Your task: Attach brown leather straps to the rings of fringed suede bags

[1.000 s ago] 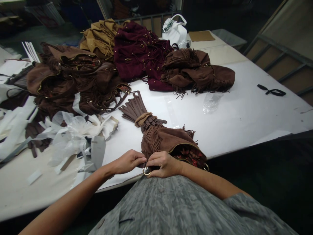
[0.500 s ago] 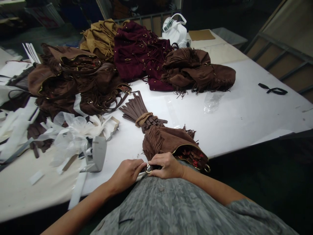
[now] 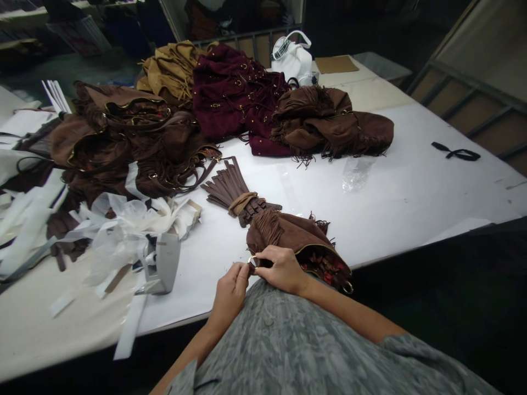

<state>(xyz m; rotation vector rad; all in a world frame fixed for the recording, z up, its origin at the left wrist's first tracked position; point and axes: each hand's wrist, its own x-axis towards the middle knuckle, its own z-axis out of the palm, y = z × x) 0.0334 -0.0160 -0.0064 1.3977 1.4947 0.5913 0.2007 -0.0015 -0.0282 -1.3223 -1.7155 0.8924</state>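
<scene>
A brown fringed suede handbag [image 3: 294,233] lies at the table's front edge against my body, its gold zipper unfastened and a red-patterned lining showing. My right hand [image 3: 284,270] is closed on the bag's near side, pinching a dark tab by a gold ring [image 3: 251,259]. Right beside it, my left hand [image 3: 231,286] pinches a small dark brown leather strap end [image 3: 251,268] at the ring. Whether that strap passes through the ring cannot be made out. Behind the bag lies a bundle of brown leather straps [image 3: 230,189] tied with a tan band.
Brown fringed bags [image 3: 123,131] are heaped at left, with burgundy [image 3: 230,99] and tan bags [image 3: 168,71] behind. More brown bags [image 3: 337,123] lie farther right. A grey tape dispenser [image 3: 167,263] and white strips [image 3: 119,225] sit left. A black strap loop [image 3: 457,152] lies right.
My left hand has moved right and turned more upright, closer to my right hand. The gold ring has risen slightly, and the bag's left end has shifted a little right.
</scene>
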